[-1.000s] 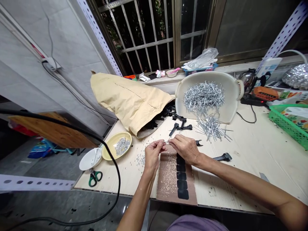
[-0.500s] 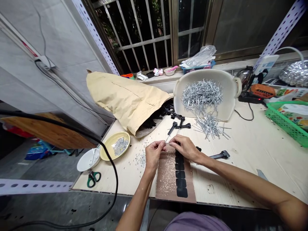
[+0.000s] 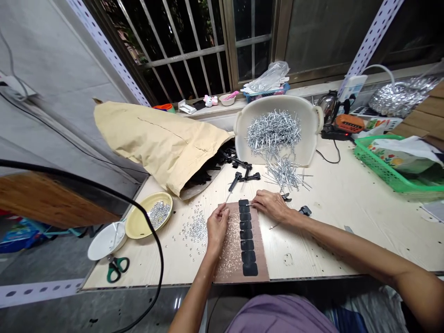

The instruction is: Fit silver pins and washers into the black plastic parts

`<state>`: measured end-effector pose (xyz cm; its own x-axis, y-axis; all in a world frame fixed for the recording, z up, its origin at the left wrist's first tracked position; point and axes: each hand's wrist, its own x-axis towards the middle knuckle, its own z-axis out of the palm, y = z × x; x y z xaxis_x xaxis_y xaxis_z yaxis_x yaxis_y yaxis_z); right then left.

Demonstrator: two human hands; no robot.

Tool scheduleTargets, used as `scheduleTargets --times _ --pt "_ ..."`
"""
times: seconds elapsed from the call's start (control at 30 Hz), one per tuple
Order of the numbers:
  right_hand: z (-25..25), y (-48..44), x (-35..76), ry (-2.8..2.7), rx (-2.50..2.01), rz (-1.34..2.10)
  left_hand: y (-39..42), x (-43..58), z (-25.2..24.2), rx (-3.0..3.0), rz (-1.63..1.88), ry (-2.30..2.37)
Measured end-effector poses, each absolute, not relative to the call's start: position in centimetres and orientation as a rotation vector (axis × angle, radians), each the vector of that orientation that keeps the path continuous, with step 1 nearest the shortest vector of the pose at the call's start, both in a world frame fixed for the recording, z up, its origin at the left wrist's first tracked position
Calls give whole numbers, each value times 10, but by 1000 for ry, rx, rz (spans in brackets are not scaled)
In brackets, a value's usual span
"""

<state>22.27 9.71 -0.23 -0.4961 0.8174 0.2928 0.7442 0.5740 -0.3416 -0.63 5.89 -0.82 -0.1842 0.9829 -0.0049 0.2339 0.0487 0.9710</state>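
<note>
Mid-frame, the left hand (image 3: 217,225) has its grip pinched on a thin pin (image 3: 227,200) slanting up-right, while the right hand (image 3: 271,206), grip pinched shut, touches the top pad (image 3: 243,202) of the card (image 3: 231,252), just right of the pin.

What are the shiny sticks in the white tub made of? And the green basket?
The shiny sticks look like metal, maybe plated steel: thin, straight, silvery, glinting under the light. The green basket looks like moulded plastic: even bright colour, slight gloss, and a wall of open lattice holes.
</note>
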Motion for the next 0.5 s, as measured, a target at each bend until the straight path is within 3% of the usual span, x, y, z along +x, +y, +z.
scheduleTargets --times 0.37,0.5 --pt "-4 92 223 -2433 -1145 194 57 1 -14 1542 1121 1683" --pt "-3 63 217 -2596 -877 187 56 2 -15 1553 1136 1718"
